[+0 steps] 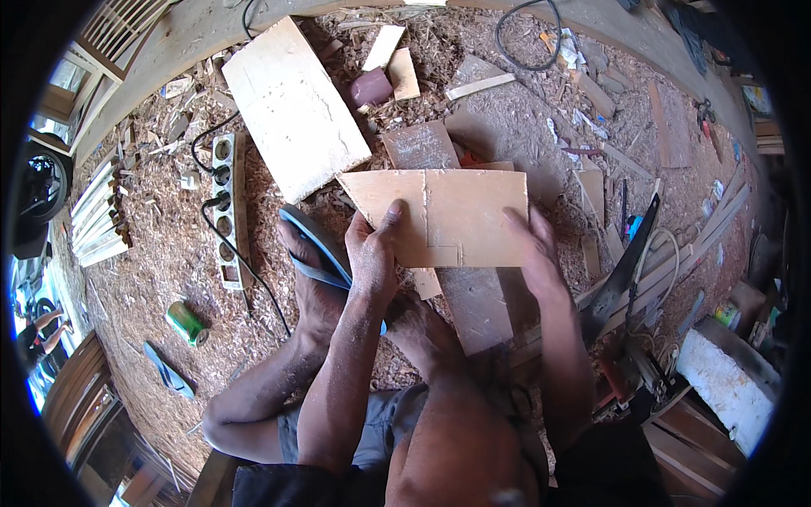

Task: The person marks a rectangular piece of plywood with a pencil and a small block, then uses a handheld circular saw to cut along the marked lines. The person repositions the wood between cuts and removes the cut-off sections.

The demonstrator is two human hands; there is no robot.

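Observation:
Between my two hands I hold a flat piece of plywood (473,215), pale tan with a slanted left end. Thin lines and a rough vertical groove mark its face. My left hand (376,241) grips its lower left edge, thumb on top. At the right end, my right hand (534,245) closes around the edge; its fingers beneath are hidden. Below the plywood, a brown board (476,313) lies in front of me, partly covered. Another brown board (420,145) shows just beyond it.
Sawdust and offcuts cover the ground. A large pale board (296,106) lies far left, beside a power strip (226,203) with black cables. A green can (186,324) is at left. A handsaw (621,270) and long wooden strips (701,228) lie right, near a white block (726,380).

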